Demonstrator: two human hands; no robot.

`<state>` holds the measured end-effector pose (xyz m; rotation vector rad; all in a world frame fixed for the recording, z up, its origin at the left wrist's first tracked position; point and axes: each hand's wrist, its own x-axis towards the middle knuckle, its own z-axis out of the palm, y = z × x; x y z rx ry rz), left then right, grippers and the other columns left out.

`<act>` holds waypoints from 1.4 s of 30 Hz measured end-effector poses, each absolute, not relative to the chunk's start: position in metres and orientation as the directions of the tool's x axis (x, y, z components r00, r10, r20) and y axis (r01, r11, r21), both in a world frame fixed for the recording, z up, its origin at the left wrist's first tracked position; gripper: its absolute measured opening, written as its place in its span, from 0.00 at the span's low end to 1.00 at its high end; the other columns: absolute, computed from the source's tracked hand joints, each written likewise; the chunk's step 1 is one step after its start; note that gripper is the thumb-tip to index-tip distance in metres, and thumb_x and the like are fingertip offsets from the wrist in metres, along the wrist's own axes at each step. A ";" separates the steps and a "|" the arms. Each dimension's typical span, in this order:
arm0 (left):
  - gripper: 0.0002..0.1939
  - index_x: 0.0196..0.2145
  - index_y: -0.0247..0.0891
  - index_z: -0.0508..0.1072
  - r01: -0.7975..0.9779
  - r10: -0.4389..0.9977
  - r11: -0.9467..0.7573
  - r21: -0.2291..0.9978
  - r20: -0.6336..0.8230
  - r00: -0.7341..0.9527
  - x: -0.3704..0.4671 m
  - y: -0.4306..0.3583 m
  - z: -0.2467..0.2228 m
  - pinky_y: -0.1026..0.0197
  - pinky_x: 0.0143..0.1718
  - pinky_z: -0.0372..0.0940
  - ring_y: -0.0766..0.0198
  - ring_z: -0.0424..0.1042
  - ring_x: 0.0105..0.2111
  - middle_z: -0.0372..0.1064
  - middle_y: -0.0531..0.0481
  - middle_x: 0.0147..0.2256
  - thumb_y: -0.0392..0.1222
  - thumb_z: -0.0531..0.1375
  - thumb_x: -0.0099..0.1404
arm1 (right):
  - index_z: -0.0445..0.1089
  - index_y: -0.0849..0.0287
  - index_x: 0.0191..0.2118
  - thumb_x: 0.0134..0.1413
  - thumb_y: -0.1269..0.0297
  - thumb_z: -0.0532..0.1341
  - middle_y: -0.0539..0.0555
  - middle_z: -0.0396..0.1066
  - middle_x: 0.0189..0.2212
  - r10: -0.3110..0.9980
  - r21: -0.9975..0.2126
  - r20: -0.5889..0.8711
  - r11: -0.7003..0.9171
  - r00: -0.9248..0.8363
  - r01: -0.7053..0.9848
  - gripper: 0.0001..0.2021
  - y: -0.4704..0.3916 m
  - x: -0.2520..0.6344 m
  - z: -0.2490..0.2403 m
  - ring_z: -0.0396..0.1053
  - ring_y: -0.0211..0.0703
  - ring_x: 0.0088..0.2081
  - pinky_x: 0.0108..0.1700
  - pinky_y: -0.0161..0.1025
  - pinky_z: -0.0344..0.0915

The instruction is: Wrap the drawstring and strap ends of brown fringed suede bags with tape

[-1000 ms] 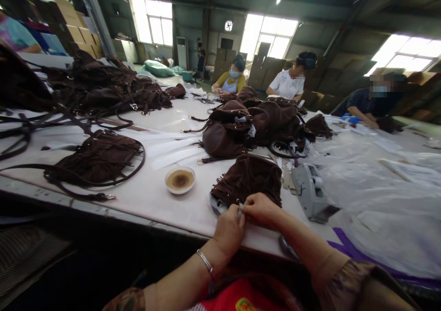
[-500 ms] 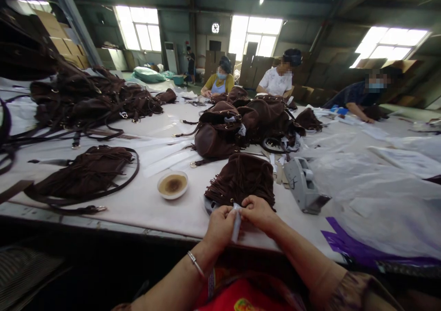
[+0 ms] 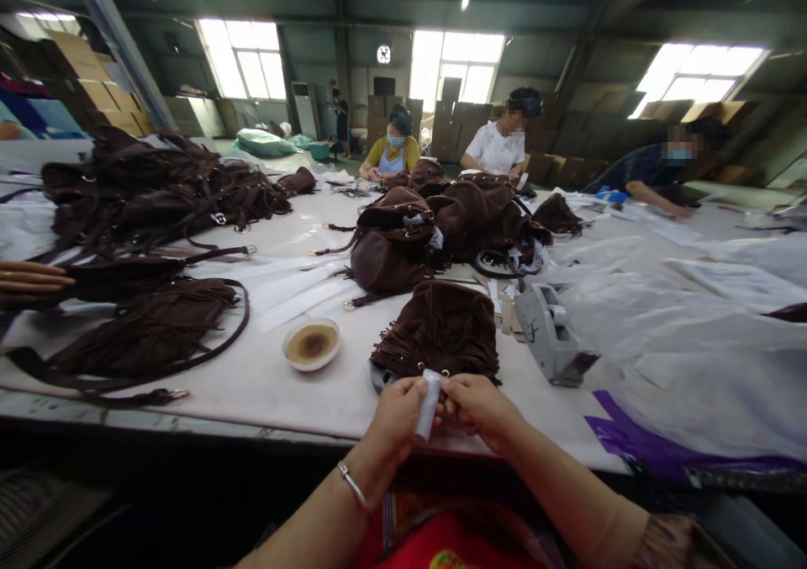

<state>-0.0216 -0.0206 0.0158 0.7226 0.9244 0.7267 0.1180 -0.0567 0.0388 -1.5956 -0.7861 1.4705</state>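
Note:
A small whitish, translucent wrapped piece (image 3: 428, 407) is between my hands at the table's front edge. My left hand (image 3: 397, 415) grips it from the left, thumb and fingers pressed together. The pinched fingers of my right hand (image 3: 480, 408) touch its right side near the top. Just beyond my fingers lies a dark brown fringed bag (image 3: 441, 325) with small metal eyelets along its near edge; some grey material shows under its left side.
Left of the bag stands a white dish (image 3: 311, 344) with brown stuff in it; right, a grey tape dispenser (image 3: 550, 334). Brown bags (image 3: 394, 250) are piled behind. Another person's hand (image 3: 34, 279) is at the far left. Several people are across the table.
The whitish piece is turned and shows more of its face. At the left, another person's hand and another dark bag have come in over the table; the big dark bag at the upper left is gone.

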 end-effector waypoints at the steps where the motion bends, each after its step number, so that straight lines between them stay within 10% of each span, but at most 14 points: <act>1: 0.16 0.37 0.30 0.71 -0.229 0.794 0.562 0.795 -0.442 0.416 -0.022 -0.021 0.016 0.65 0.23 0.68 0.67 0.70 0.21 0.73 0.47 0.24 0.49 0.63 0.61 | 0.62 0.58 0.23 0.47 0.51 0.62 0.43 0.58 0.13 0.866 -0.870 -0.490 -0.478 0.105 -0.116 0.16 -0.056 0.115 0.038 0.44 0.26 0.12 0.15 0.29 0.37; 10: 0.19 0.34 0.32 0.72 -0.184 0.838 0.471 0.863 -0.373 0.398 -0.031 -0.026 0.012 0.66 0.22 0.63 0.67 0.68 0.21 0.71 0.49 0.23 0.55 0.60 0.63 | 0.62 0.59 0.25 0.43 0.45 0.66 0.44 0.60 0.15 0.850 -0.849 -0.521 -0.508 0.075 -0.144 0.21 -0.058 0.110 0.027 0.47 0.26 0.13 0.15 0.28 0.37; 17: 0.20 0.42 0.30 0.74 -0.292 0.612 0.759 0.581 -0.487 0.623 -0.057 -0.046 0.027 0.64 0.27 0.70 0.63 0.74 0.30 0.74 0.40 0.35 0.52 0.58 0.66 | 0.60 0.58 0.27 0.37 0.45 0.71 0.40 0.58 0.15 0.862 -0.828 -0.504 -0.462 0.061 -0.319 0.25 -0.060 0.106 0.013 0.45 0.24 0.13 0.15 0.27 0.38; 22: 0.21 0.37 0.30 0.74 -0.318 0.682 0.696 0.643 -0.456 0.571 -0.052 -0.054 0.023 0.68 0.24 0.69 0.71 0.68 0.23 0.69 0.49 0.27 0.54 0.65 0.60 | 0.60 0.57 0.28 0.43 0.43 0.69 0.39 0.53 0.12 0.881 -0.810 -0.474 -0.437 -0.001 -0.391 0.24 -0.072 0.097 0.009 0.45 0.26 0.13 0.15 0.28 0.43; 28: 0.25 0.34 0.30 0.73 -0.016 0.814 0.501 0.865 -0.465 0.349 -0.041 -0.057 0.023 0.68 0.17 0.62 0.68 0.68 0.18 0.69 0.49 0.22 0.60 0.62 0.59 | 0.65 0.61 0.33 0.47 0.44 0.67 0.45 0.65 0.17 0.905 -0.886 -0.422 -0.401 0.047 -0.232 0.23 -0.085 0.085 0.014 0.57 0.30 0.15 0.17 0.28 0.44; 42: 0.30 0.36 0.30 0.75 0.074 0.837 0.421 0.904 -0.419 0.352 -0.043 -0.055 0.023 0.67 0.18 0.66 0.63 0.73 0.22 0.73 0.46 0.26 0.64 0.62 0.55 | 0.73 0.59 0.32 0.50 0.55 0.63 0.51 0.73 0.24 0.955 -0.938 -0.231 -0.270 0.186 0.218 0.11 -0.086 0.092 0.018 0.67 0.42 0.27 0.28 0.35 0.60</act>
